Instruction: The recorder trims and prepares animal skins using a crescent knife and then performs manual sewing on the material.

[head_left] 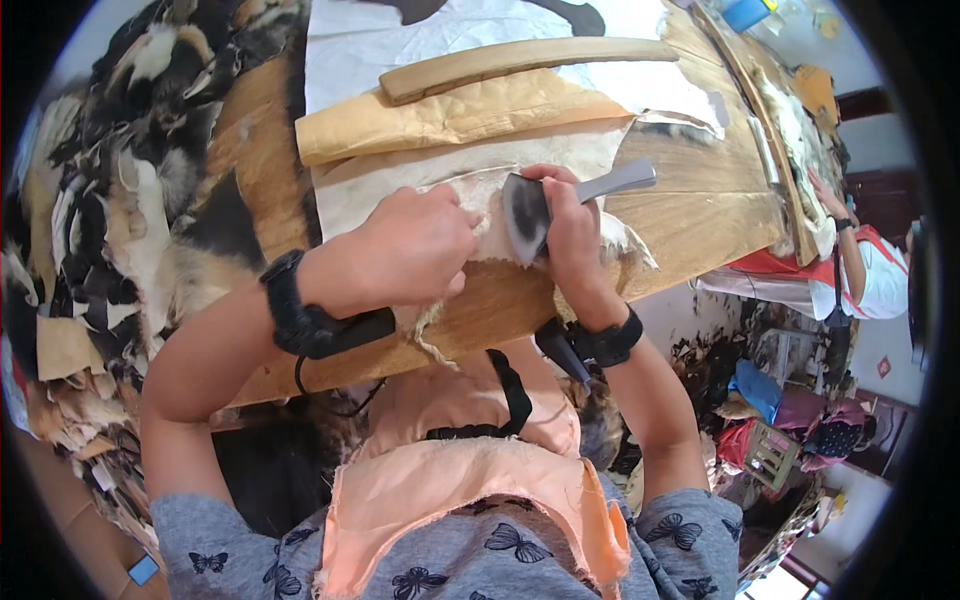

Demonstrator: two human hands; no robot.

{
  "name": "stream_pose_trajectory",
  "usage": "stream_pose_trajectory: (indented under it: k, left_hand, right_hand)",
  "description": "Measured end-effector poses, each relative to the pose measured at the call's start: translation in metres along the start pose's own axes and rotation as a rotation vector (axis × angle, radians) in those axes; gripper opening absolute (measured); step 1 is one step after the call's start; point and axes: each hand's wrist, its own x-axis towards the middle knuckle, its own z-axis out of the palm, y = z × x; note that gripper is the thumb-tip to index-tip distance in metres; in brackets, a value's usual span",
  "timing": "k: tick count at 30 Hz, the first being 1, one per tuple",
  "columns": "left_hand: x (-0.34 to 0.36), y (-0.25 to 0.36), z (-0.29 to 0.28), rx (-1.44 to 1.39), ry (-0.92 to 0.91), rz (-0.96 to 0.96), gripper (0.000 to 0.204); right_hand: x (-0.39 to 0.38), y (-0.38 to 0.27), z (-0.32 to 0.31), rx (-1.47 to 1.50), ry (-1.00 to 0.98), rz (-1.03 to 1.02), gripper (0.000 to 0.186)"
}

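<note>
A pale wall (888, 340) stands right, a brown tiled floor (85, 530) lower left, bright light lower right.

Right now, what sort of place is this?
Probably a fur workshop: fur scraps heaped at left, a pale hide on the wooden table, and a broad metal blade in the right hand.

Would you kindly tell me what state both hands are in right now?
Left hand: closed at the hide; whether gripping it cannot be told.
Right hand: closed, holding the blade.
</note>
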Motion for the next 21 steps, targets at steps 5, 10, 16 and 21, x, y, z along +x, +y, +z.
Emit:
stream_pose_trajectory:
  k: [5,10,16,21]
  left_hand:
    - [0.031,-0.013,-0.008,-0.313,0.001,-0.358,0.015]
    - [0.055,-0.04,0.02,-0.295,0.223,-0.41,0.017]
    - [0.067,-0.038,0.026,-0.299,0.101,-0.444,0.015]
    - [0.065,-0.037,0.031,-0.302,0.147,-0.465,0.013]
  right_hand:
    - [-0.004,0.005,-0.002,0.026,0.042,-0.103,0.026]
    - [-0.009,-0.008,0.002,-0.118,0.045,-0.132,0.027]
    - [-0.005,-0.008,0.005,-0.135,0.087,-0.111,0.027]
    - [-0.007,-0.016,0.008,-0.149,0.085,-0.071,0.025]
